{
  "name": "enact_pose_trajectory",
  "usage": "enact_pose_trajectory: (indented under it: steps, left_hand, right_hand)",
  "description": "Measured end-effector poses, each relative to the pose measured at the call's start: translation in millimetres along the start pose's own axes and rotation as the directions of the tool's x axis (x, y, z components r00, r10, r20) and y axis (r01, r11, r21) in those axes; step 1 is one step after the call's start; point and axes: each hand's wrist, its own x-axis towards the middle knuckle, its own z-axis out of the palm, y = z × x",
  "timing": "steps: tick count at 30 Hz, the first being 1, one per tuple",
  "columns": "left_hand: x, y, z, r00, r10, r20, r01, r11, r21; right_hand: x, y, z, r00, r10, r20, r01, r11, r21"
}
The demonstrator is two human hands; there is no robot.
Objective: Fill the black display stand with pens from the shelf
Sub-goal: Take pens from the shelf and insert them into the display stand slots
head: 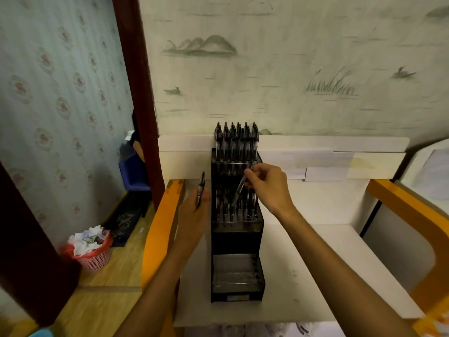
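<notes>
A tiered black display stand (237, 242) stands on the white shelf top (323, 261). Its back tier holds several upright black pens (235, 139), and more pens stand in the middle tier. The front tray looks empty apart from small holes. My right hand (266, 184) hovers over the middle tier and grips one black pen (239, 189), tilted with its tip down among the standing pens. My left hand (194, 210) sits just left of the stand and holds another black pen (200, 189) nearly upright.
Orange rails (159, 222) edge the white shelf on both sides. A pink basket full of crumpled paper (91, 248) sits on the wooden floor at the left. A blue chair (133, 175) stands behind a dark door frame. Patterned wall behind the shelf.
</notes>
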Motion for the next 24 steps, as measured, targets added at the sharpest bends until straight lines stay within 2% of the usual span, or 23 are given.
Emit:
enact_pose_trajectory:
  steps: [2, 4, 7, 11, 16, 19, 22, 24]
  left_hand:
    - [1, 3, 2, 1.000, -0.021, 0.013, 0.020, 0.998, 0.054]
    - [0, 2, 0, 0.996, -0.053, 0.070, 0.049, 0.997, 0.056]
    - [-6, 8, -5, 0.995, 0.002, 0.098, -0.002, 1.000, 0.001]
    - [-8, 19, -5, 0.996, 0.072, 0.053, -0.072, 0.997, 0.014]
    - [-6, 11, -11, 0.993, 0.061, 0.101, -0.064, 0.997, 0.032]
    - [-6, 8, -9, 0.981, -0.055, 0.185, 0.055, 0.998, 0.001]
    - [-10, 11, -5, 0.995, -0.017, 0.103, 0.017, 1.000, 0.003]
    - [-12, 14, -4, 0.995, 0.005, 0.100, -0.007, 1.000, 0.018]
  right_hand:
    - [-1, 2, 0, 0.995, -0.098, 0.021, 0.100, 0.971, -0.219]
    - [-3, 3, 0, 0.983, -0.178, 0.037, 0.179, 0.923, -0.341]
    - [-6, 6, 3, 0.975, -0.216, 0.046, 0.218, 0.909, -0.356]
    - [-10, 14, 8, 0.979, -0.194, 0.067, 0.205, 0.908, -0.366]
    - [-8, 21, 10, 0.988, -0.144, 0.059, 0.155, 0.902, -0.403]
    - [-6, 21, 9, 0.993, -0.107, 0.047, 0.117, 0.896, -0.428]
    - [-5, 21, 8, 0.992, -0.106, 0.075, 0.129, 0.873, -0.471]
    - [-6, 23, 9, 0.989, -0.103, 0.103, 0.141, 0.860, -0.490]
